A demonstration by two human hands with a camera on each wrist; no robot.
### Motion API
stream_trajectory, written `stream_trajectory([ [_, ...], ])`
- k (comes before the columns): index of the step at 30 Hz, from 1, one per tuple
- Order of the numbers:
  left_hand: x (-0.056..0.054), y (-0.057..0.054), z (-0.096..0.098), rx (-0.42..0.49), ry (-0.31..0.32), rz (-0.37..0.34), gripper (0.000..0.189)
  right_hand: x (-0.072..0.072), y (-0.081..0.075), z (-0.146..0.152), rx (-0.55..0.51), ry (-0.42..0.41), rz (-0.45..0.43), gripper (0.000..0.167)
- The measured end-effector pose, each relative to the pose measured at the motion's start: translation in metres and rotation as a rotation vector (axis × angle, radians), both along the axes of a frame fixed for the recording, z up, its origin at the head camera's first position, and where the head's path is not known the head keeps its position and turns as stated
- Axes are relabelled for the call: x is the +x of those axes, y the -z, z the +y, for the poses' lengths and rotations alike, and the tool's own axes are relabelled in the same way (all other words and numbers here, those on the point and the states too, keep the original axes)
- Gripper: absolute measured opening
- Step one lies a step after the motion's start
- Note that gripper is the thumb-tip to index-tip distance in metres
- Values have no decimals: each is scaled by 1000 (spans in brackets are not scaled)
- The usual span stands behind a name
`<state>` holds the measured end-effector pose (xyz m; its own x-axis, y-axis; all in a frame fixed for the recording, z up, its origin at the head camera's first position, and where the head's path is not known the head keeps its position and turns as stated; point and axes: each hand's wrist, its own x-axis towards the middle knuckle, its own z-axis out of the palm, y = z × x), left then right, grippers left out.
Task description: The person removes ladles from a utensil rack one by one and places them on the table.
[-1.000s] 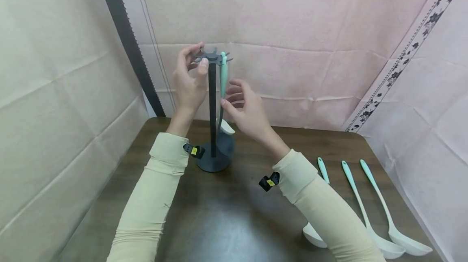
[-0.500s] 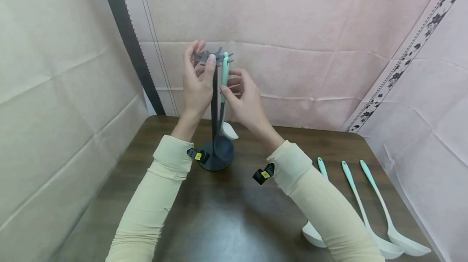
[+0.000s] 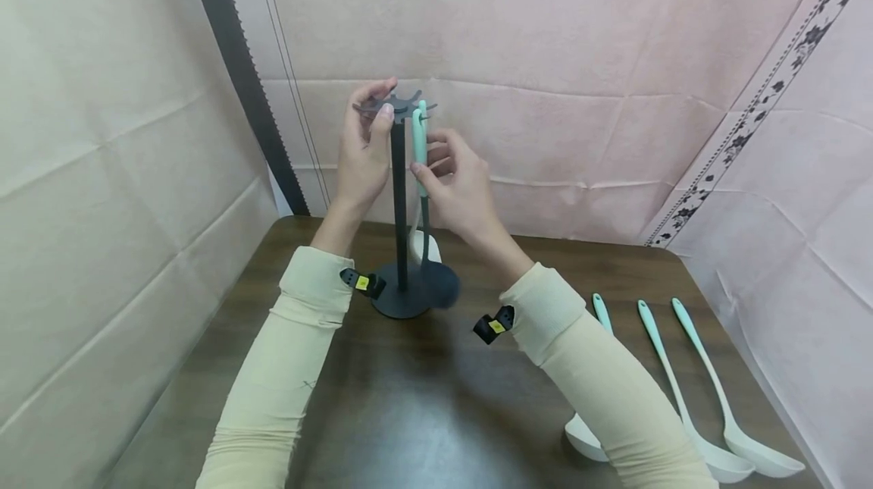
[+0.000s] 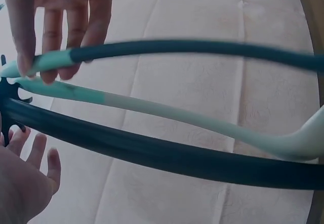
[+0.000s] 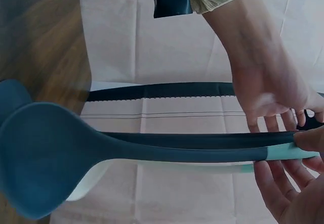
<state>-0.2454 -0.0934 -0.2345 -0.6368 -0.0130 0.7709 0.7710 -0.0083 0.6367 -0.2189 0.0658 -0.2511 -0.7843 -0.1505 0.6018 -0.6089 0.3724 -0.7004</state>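
A dark utensil stand [image 3: 398,208] with a ring of hooks on top rises from a round base. My left hand [image 3: 364,148] holds the hook ring, thumb in front and fingers behind. My right hand [image 3: 460,182] pinches the mint handle of a dark blue ladle [image 3: 439,284], whose handle end is up at a hook. In the right wrist view, the round bowl of this ladle [image 5: 43,158] fills the left side. Behind it a white ladle [image 3: 426,246] hangs from the stand; the left wrist view shows its pale shaft [image 4: 177,115] between the dark ladle and the post.
On the right of the brown table [image 3: 382,413] lie several white utensils with mint handles, among them one white ladle [image 3: 764,455] near the right edge. My right sleeve [image 3: 607,383] covers part of another. Pale cloth walls [image 3: 546,57] stand behind and at both sides.
The dark ladle's bowl has swung right and forward, from over the base to beside it. My right hand has moved slightly up along the handle, and the white ladle has turned.
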Motion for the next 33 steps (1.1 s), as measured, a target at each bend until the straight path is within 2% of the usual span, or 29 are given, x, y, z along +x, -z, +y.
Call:
stream_trajectory([
  [8,-5,2,0,29,73,-6,43,4,-7,8,118,48,62,35],
  [12,-6,3,2,61,100,-17,45,6,-10,11,141,54,63,35],
  [20,-7,6,6,139,121,0,46,9,-13,15,168,42,73,36],
  [26,-8,6,8,132,145,13,47,11,-19,23,236,62,89,36],
  [33,-7,7,7,123,134,11,46,14,-23,30,284,43,84,35],
])
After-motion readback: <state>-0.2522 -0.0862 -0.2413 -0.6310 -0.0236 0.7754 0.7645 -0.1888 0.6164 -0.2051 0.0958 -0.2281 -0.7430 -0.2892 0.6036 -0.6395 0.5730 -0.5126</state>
